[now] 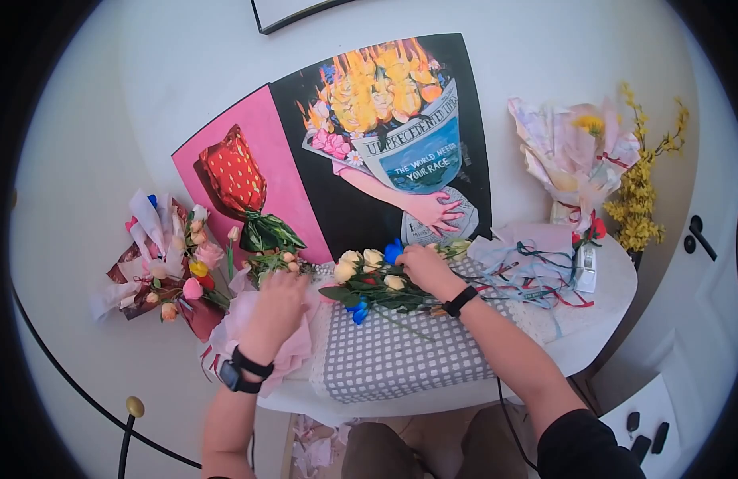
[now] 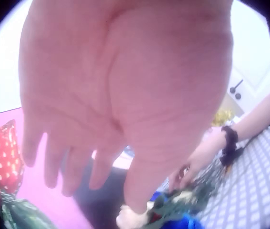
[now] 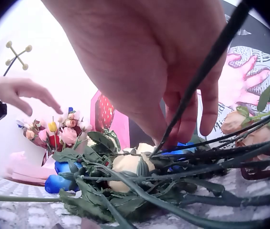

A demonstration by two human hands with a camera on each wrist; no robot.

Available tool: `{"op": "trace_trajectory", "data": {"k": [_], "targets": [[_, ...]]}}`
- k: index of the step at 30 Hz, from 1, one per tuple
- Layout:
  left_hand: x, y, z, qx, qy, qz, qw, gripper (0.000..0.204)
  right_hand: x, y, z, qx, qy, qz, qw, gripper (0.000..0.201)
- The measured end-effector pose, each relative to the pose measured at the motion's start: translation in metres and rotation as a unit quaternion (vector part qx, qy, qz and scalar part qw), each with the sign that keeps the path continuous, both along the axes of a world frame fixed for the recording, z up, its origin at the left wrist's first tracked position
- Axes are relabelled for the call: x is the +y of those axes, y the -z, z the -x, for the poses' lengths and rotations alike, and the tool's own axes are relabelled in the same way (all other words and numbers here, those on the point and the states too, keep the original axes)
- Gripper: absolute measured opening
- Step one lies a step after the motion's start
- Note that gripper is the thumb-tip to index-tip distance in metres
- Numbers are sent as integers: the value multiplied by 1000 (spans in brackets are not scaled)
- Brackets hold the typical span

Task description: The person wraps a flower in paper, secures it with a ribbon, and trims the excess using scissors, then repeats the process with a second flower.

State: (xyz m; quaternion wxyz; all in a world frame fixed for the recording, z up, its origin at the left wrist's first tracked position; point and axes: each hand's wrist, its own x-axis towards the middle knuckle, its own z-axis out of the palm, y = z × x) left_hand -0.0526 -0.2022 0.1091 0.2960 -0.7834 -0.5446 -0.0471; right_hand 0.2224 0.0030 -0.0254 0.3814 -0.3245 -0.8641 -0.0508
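My left hand (image 1: 280, 315) is held over pink paper (image 1: 293, 355) and small peach flowers on the left; its fingers are spread in the left wrist view and hold nothing visible. At the table's middle lies a bunch of cream roses (image 1: 372, 259) with green leaves and blue flowers (image 1: 358, 310). My right hand (image 1: 429, 271) reaches down into the bunch, thumb and fingertips closed at a blue flower (image 1: 394, 251). In the right wrist view, that hand (image 3: 149, 62) comes down behind a cream rose (image 3: 125, 171); dark stems partly cover it.
Wrapped bouquets stand at left (image 1: 165, 255) and right (image 1: 576, 160), beside yellow blossom branches (image 1: 636, 207). Ribbons (image 1: 536, 271) and a tape dispenser (image 1: 586, 267) lie to the right. A checked cloth (image 1: 401, 359) covers the table's front; two pictures lean behind.
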Motion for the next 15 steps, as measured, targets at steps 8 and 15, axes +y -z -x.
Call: {"op": "trace_trajectory", "data": {"k": [8,15], "targets": [[168,51,-76,-146,198,88,965,35,-5,-11,-2,72,10,-50,996,12],[203,103,-101,-185,243,74,949,42,-6,-21,-3,177,146,-40,972,8]]}}
